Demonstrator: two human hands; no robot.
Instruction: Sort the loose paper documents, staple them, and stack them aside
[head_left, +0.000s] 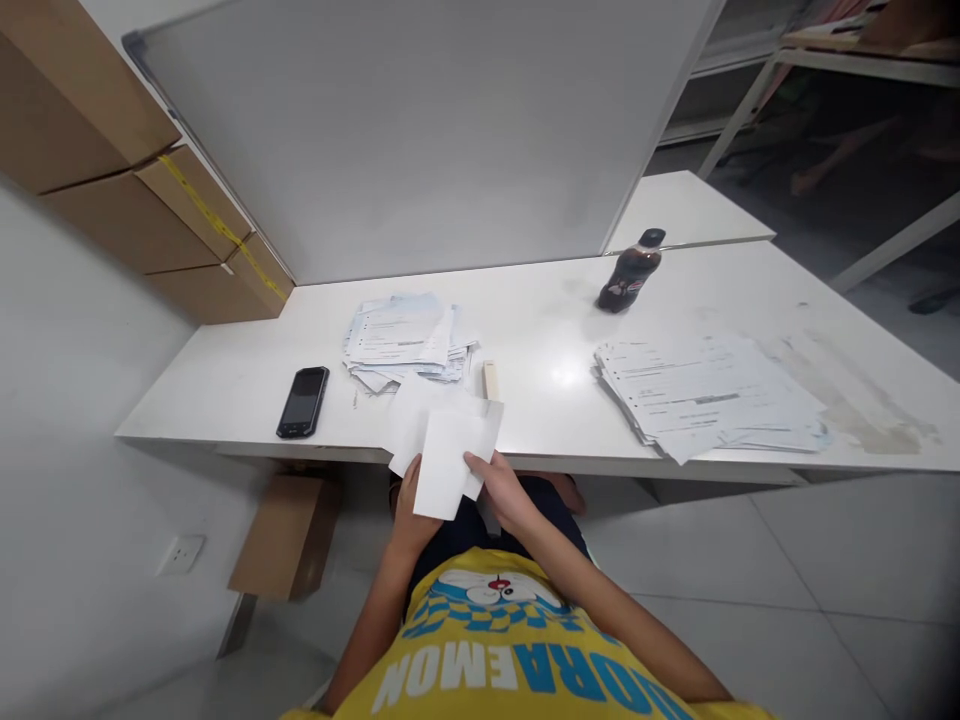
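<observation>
Several white paper pieces [444, 462] fan out over the table's front edge, between my two hands. My left hand [411, 510] is closed on their left side, its fingers partly hidden behind the paper. On the right side, my right hand [501, 485] pinches the papers with the thumb on top. Beyond them lies a pile of printed sheets [401, 335], and a small beige block [490, 381] rests to its right. A larger pile of printed sheets [705, 390] spreads over the right part of the table.
A black phone [303, 402] lies at the left on the white table [225, 370]. A dark drink bottle [631, 270] stands at the back right. Behind rises a whiteboard [435, 130]; cardboard boxes [150, 220] are stacked at the left, with another box [281, 535] below the table.
</observation>
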